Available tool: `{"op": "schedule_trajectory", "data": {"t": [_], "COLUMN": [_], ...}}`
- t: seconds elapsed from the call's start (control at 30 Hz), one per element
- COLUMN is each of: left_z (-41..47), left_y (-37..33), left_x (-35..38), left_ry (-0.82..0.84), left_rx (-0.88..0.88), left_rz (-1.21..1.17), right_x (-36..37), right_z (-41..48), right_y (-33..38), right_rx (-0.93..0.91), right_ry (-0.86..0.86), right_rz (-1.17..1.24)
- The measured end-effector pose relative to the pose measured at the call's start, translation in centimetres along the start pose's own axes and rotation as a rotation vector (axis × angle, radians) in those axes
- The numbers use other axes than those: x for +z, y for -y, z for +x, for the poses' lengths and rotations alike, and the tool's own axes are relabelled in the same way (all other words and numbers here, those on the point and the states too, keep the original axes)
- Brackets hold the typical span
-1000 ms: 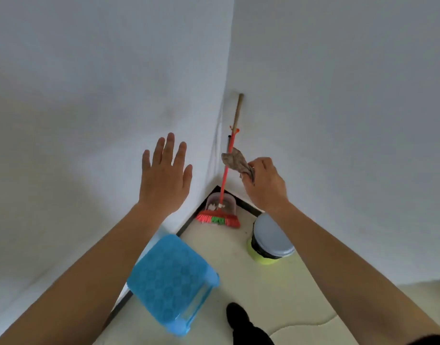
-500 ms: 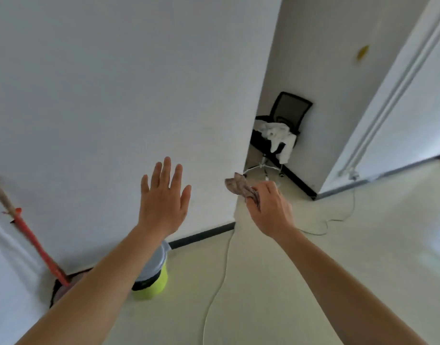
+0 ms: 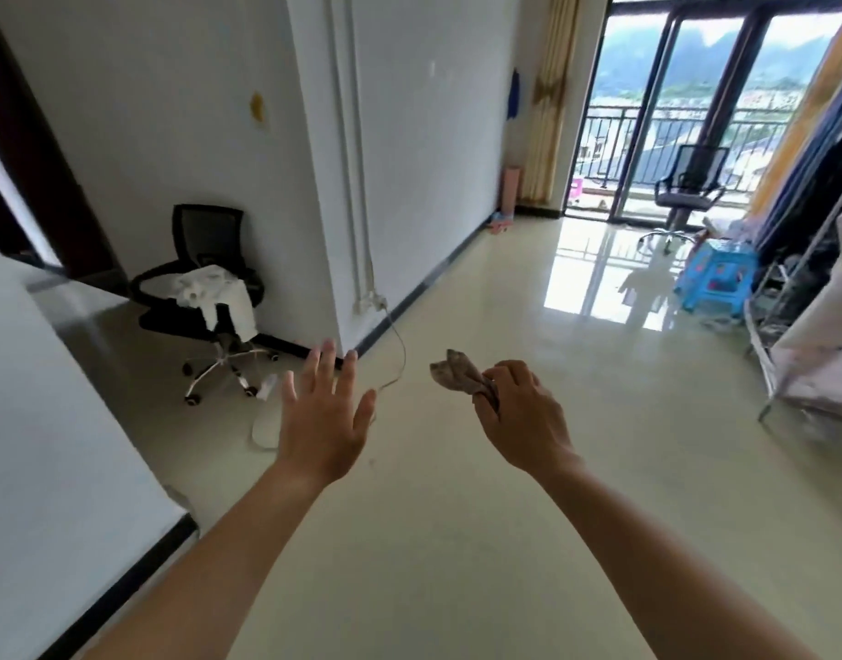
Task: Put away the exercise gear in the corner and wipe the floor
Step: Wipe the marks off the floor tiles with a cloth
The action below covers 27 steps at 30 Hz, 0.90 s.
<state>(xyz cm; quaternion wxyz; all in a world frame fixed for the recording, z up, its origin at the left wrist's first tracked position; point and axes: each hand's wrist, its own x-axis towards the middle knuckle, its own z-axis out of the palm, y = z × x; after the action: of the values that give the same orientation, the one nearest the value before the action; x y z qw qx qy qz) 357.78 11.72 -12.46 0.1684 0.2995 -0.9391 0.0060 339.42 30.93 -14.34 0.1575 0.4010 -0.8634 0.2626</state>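
Pale glossy floor point(image 3: 457, 564) is stretching from the near side toward a far balcony door point(image 3: 671, 111). The right grip point(image 3: 523, 416) is pinching a crumpled brownish rag point(image 3: 457, 376), holding it in the air above the floor. The left grip point(image 3: 323, 416) is hanging released, splayed and holding nothing. Seemingly the person is carrying the rag to the wiping spot. A pink roll point(image 3: 511, 188), possibly a mat, is standing far off by the wall point(image 3: 433, 135). Next, crouching and pressing the rag flat onto the floor is looking necessary.

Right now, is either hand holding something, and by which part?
The right hand grips a crumpled brownish cloth by its near end; the far end sticks out free. The left hand is open, holding nothing.
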Motion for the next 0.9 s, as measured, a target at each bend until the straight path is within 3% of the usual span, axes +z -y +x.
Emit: {"op": "schedule_trajectory", "data": {"t": [0.17,0.57,0.9], "left_z": [7.5,34.8,56.6], "left_y": [-11.1,-25.6,-47.2], "left_x": [3.4,17.3,27.3], "left_ry": [0.033,0.065,0.162], "left_rx": [0.122,0.316,0.586], "left_rz": [-0.014,-0.078,-0.050], "right_x": [-2.4,2.0,-0.8], "right_z": [3.5,20.1,30.2], "right_y": [-13.1,-34.5,-57.9], "right_rx": [0.191,0.321,0.551], "right_ry": [-0.019,-0.021,-0.134], "right_rz": [-0.021,-0.145,-0.329]}}
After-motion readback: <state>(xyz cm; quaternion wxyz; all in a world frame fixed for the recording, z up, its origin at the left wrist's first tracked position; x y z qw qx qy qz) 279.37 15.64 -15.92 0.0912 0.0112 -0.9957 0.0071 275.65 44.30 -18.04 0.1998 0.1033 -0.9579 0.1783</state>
